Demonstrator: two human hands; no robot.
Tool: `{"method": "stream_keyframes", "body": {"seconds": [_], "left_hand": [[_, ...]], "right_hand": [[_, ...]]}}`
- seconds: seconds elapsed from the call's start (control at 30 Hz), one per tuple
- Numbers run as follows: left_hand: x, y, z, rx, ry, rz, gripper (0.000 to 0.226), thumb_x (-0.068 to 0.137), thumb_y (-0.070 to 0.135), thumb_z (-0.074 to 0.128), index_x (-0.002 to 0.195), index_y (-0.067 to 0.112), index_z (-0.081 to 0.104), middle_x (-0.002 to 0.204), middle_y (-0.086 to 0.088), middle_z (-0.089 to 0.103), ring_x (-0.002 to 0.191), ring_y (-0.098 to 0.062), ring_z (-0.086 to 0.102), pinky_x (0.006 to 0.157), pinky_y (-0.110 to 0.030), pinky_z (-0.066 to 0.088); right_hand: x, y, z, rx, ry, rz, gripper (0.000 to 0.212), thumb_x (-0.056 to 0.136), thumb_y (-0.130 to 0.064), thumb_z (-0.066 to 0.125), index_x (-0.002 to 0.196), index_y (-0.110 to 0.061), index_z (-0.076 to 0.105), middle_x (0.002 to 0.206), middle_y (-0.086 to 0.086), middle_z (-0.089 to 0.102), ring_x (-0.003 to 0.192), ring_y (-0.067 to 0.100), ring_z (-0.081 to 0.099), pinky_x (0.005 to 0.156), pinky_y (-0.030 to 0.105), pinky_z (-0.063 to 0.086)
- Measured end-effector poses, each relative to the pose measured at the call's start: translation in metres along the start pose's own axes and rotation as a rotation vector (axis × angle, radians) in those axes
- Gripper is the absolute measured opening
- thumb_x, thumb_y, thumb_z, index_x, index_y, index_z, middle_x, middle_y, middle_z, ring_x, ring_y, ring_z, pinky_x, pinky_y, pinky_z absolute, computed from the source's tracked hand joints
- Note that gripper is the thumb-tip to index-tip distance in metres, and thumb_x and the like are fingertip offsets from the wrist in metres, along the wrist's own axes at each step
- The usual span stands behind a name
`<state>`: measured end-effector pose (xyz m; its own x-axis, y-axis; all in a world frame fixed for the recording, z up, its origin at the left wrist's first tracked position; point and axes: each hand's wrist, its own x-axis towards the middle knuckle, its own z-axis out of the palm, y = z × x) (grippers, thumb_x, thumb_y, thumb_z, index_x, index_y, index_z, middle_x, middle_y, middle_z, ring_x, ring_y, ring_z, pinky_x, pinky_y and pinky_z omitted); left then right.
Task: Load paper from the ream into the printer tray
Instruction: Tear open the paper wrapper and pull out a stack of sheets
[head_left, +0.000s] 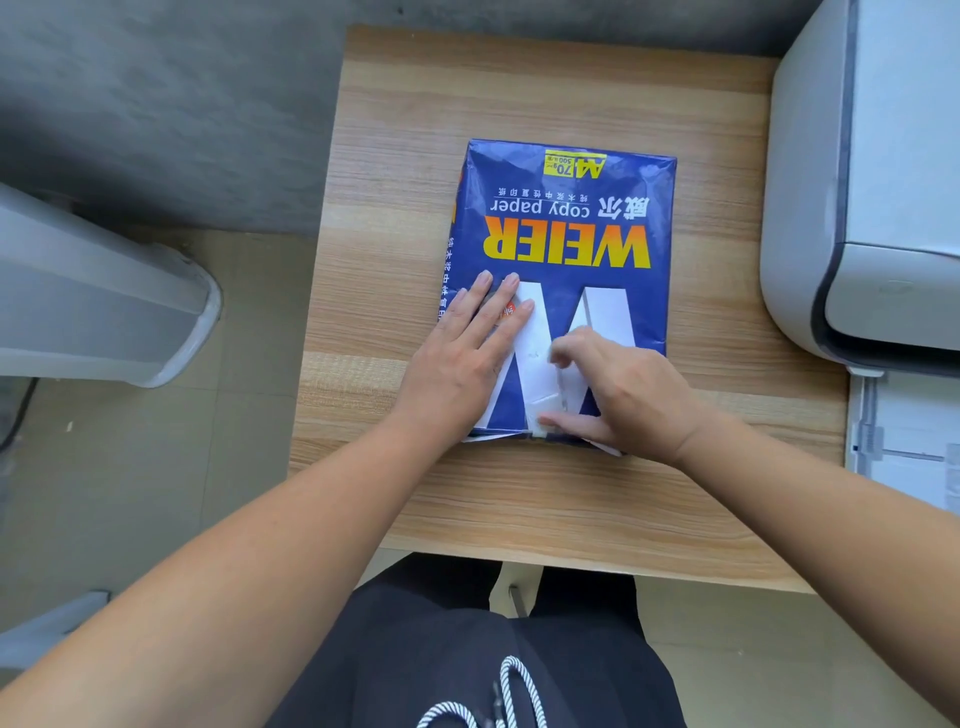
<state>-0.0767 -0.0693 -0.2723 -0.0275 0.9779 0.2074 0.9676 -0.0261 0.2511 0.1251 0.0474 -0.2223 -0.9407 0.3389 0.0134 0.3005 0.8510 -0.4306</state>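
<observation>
Ream of copy paper (563, 249): one, in blue wrapper printed "WEIER copy paper" in orange-yellow and white, with a large white "W" and a yellow A4 label at the far end. Lies flat near the middle of the wooden table (405, 156), print upside down to the wearer, wrapper wrinkled at the far corners. The near end flap looks partly loose, with a strip of clear tape (543, 410) over the seam.

Left hand (462, 353): palm down on the near left part of the ream, fingers straight and slightly spread, pressing flat; holds nothing.

Right hand (623, 395): on the near right part of the ream, fingers curled, thumb lying along the near edge by the tape, fingertips bent onto the wrapper. Whether they pinch the wrapper or tape cannot be told.

Printer (878, 197): white and grey, at the table's right edge, well apart from the ream. Paper tray (904, 447): white, just below the printer at the right edge of view, partly cut off.

Grey tiled floor (156, 467), left of table.
</observation>
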Motion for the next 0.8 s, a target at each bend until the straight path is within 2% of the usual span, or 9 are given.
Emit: {"method": "stream_keyframes", "body": {"seconds": [0.03,0.07,0.13,0.23,0.4,0.57,0.67,0.8], "left_hand": [[0.001,-0.001,0.0,0.002,0.001,0.003,0.061,0.098,-0.001,0.06,0.155,0.008,0.042,0.164,-0.015,0.035,0.153,-0.038,0.029,0.123,-0.052,0.03],[0.001,-0.001,0.0,0.005,0.003,0.005,0.06,0.098,0.0,0.061,0.155,0.008,0.042,0.164,-0.015,0.035,0.153,-0.038,0.029,0.123,-0.052,0.03],[0.001,-0.001,0.001,0.016,0.008,0.006,0.059,0.099,0.001,0.061,0.155,0.009,0.042,0.164,-0.015,0.036,0.153,-0.038,0.03,0.122,-0.051,0.031],[0.0,-0.003,0.003,0.022,0.016,0.02,0.057,0.101,0.002,0.059,0.155,0.009,0.042,0.164,-0.014,0.035,0.153,-0.037,0.03,0.124,-0.05,0.029],[-0.002,-0.007,0.003,0.032,0.027,0.054,0.056,0.101,0.001,0.06,0.154,0.009,0.044,0.164,-0.015,0.037,0.153,-0.037,0.031,0.124,-0.05,0.03],[-0.002,-0.008,0.002,-0.01,0.017,0.03,0.053,0.102,0.003,0.059,0.153,0.008,0.045,0.163,-0.015,0.037,0.153,-0.037,0.03,0.123,-0.051,0.031],[-0.002,-0.005,-0.004,-0.052,-0.041,0.01,0.046,0.107,0.02,0.052,0.152,0.008,0.047,0.163,-0.014,0.038,0.154,-0.036,0.029,0.122,-0.053,0.03],[-0.008,-0.006,-0.021,-0.065,-0.156,0.159,0.067,0.099,0.056,0.056,0.15,0.014,0.051,0.163,-0.009,0.039,0.154,-0.03,0.03,0.124,-0.054,0.027]], "right_hand": [[0.003,-0.001,0.003,-0.035,-0.005,-0.048,0.044,0.088,-0.044,0.073,0.12,-0.015,0.06,0.107,0.002,0.065,0.074,0.019,0.06,0.047,0.03,0.047],[0.003,-0.001,0.007,-0.051,-0.007,-0.109,0.034,0.092,-0.037,0.071,0.117,-0.015,0.065,0.107,0.003,0.066,0.079,0.021,0.062,0.047,0.033,0.049],[0.001,0.002,0.014,-0.067,0.024,-0.207,0.007,0.093,-0.018,0.07,0.094,-0.012,0.068,0.098,0.005,0.067,0.074,0.025,0.061,0.044,0.036,0.048],[-0.005,0.003,0.021,-0.096,0.048,-0.247,0.014,0.092,-0.001,0.068,0.081,-0.008,0.063,0.089,0.008,0.064,0.068,0.027,0.057,0.047,0.039,0.046],[-0.028,-0.004,0.024,-0.077,0.119,-0.238,0.021,0.099,-0.006,0.062,0.079,-0.004,0.064,0.085,0.011,0.063,0.068,0.028,0.057,0.056,0.037,0.048],[-0.065,-0.011,0.028,-0.015,0.098,-0.213,0.021,0.102,-0.012,0.062,0.083,-0.004,0.069,0.087,0.009,0.064,0.071,0.026,0.058,0.063,0.037,0.049],[-0.068,-0.019,0.032,-0.039,0.128,-0.17,0.024,0.101,-0.013,0.061,0.08,-0.006,0.067,0.083,0.008,0.064,0.068,0.027,0.056,0.061,0.039,0.048],[-0.073,-0.031,0.029,-0.115,0.197,-0.172,0.024,0.099,-0.015,0.064,0.076,-0.009,0.066,0.085,0.006,0.065,0.071,0.028,0.059,0.061,0.039,0.047]]}}
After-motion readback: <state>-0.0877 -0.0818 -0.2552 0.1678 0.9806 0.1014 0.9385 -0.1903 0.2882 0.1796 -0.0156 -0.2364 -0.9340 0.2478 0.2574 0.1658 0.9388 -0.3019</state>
